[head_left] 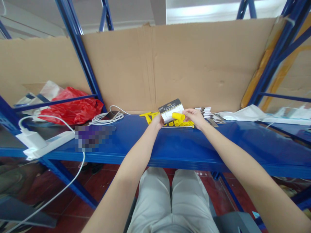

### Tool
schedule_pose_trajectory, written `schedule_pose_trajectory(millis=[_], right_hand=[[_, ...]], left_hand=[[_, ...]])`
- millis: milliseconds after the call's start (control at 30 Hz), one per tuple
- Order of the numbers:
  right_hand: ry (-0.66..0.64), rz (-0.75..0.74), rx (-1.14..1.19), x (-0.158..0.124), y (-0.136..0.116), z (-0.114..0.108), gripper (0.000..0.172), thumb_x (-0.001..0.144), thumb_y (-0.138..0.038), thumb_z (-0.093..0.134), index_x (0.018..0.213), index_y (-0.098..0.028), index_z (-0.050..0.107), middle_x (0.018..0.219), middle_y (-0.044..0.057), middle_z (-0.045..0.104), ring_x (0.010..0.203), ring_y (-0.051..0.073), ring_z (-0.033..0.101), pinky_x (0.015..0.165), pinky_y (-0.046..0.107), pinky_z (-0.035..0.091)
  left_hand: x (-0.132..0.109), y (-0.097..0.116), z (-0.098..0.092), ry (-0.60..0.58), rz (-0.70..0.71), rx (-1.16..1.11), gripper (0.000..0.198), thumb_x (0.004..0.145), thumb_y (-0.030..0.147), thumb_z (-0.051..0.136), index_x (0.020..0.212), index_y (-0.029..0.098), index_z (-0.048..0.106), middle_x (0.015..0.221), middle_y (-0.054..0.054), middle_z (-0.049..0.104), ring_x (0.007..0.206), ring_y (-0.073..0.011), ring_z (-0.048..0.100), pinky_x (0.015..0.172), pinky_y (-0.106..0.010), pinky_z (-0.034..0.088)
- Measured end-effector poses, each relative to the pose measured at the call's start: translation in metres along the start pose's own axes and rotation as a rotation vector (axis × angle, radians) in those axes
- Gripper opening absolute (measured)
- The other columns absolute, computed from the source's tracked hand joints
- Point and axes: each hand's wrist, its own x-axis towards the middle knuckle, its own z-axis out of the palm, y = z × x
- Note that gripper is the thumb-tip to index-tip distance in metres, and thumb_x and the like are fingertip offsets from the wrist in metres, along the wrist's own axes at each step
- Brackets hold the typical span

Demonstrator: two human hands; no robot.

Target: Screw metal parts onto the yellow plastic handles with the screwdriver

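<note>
My left hand (158, 120) is closed on the lower left edge of a black and white printed card (167, 113), which is tilted up above the blue shelf. My right hand (193, 117) pinches the right end of a yellow cylindrical piece (178, 116) in front of the card. Below and behind the hands, several yellow pieces (181, 123) lie in a row on the shelf. Yellow T-shaped pieces (147, 117) rest just left of my left hand. To the right of my right hand is a pile of black and white cards (207, 113).
The blue shelf (136, 139) is backed by a cardboard sheet (121, 71). At left are a red plastic bag (73, 105), coiled white cable (107, 118), a power strip (52, 145) and a pixelated item (92, 137). White packaging (239, 114) lies right; blue posts (77, 48) stand at the sides.
</note>
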Motion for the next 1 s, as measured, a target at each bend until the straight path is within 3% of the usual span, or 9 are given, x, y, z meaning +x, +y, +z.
schedule_pose_trajectory(millis=[100, 267, 467, 767, 1000], right_hand=[[0.035, 0.034, -0.001, -0.002, -0.001, 0.002, 0.032, 0.069, -0.044, 0.089, 0.074, -0.018, 0.071, 0.068, 0.003, 0.073, 0.054, 0.012, 0.064, 0.049, 0.021, 0.051], [0.069, 0.09, 0.008, -0.004, -0.004, 0.005, 0.021, 0.08, -0.033, 0.083, 0.076, -0.018, 0.069, 0.083, 0.008, 0.079, 0.065, 0.016, 0.073, 0.051, 0.019, 0.053], [0.109, 0.12, 0.019, -0.003, -0.003, 0.009, 0.017, 0.087, -0.024, 0.076, 0.077, -0.018, 0.065, 0.084, 0.009, 0.08, 0.073, 0.018, 0.077, 0.048, 0.015, 0.051], [0.139, 0.084, 0.093, -0.005, 0.0, 0.011, 0.021, 0.084, -0.03, 0.079, 0.078, -0.019, 0.062, 0.087, 0.007, 0.08, 0.076, 0.019, 0.078, 0.054, 0.02, 0.057], [0.184, 0.05, 0.199, -0.002, 0.004, 0.013, 0.033, 0.079, -0.038, 0.084, 0.078, -0.022, 0.055, 0.082, 0.002, 0.077, 0.075, 0.017, 0.077, 0.065, 0.026, 0.063]], left_hand=[[-0.01, 0.0, 0.011, -0.003, -0.034, 0.046, 0.007, 0.086, 0.016, 0.065, 0.085, 0.02, 0.071, 0.076, -0.005, 0.076, 0.083, -0.0214, 0.07, 0.079, -0.033, 0.054], [-0.016, 0.002, 0.014, 0.134, -0.058, 0.216, 0.009, 0.083, 0.015, 0.064, 0.076, 0.021, 0.065, 0.066, -0.001, 0.069, 0.082, -0.0197, 0.067, 0.084, -0.035, 0.052], [-0.011, 0.002, 0.008, 0.097, -0.022, 0.26, 0.012, 0.072, 0.015, 0.074, 0.079, 0.02, 0.065, 0.07, 0.0, 0.069, 0.08, -0.0187, 0.065, 0.083, -0.037, 0.051], [-0.017, 0.005, 0.014, 0.028, 0.025, 0.285, 0.016, 0.07, 0.024, 0.072, 0.084, 0.02, 0.066, 0.084, -0.004, 0.075, 0.096, -0.0226, 0.068, 0.087, -0.037, 0.05], [-0.028, 0.012, 0.018, 0.066, 0.139, 0.096, 0.026, 0.082, 0.048, 0.068, 0.093, 0.024, 0.064, 0.103, -0.004, 0.075, 0.108, -0.024, 0.066, 0.086, -0.033, 0.051]])
